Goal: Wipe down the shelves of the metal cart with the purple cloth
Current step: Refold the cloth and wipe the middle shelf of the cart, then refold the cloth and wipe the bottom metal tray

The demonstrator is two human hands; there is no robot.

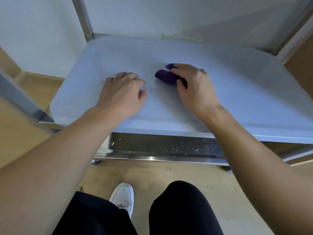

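Observation:
The metal cart's middle shelf (237, 92) fills the centre of the head view, pale and reflective. A bunched purple cloth (165, 77) lies on it right of centre. My right hand (194, 87) is on the cloth, fingers and thumb curled around its right part, so some of the cloth is hidden under the palm. My left hand (123, 94) rests palm down on the shelf just left of the cloth, fingers bent, holding nothing. Below the front edge the lower shelf (160, 146) shows, dark and speckled with water drops.
Metal cart posts rise at the back left (84, 19) and front left (20, 99). A white wall stands behind the cart. Wooden floor (152, 173) lies below, with my black-trousered legs (183, 209) and a white shoe (123, 197). A caster (95, 161) sits under the cart.

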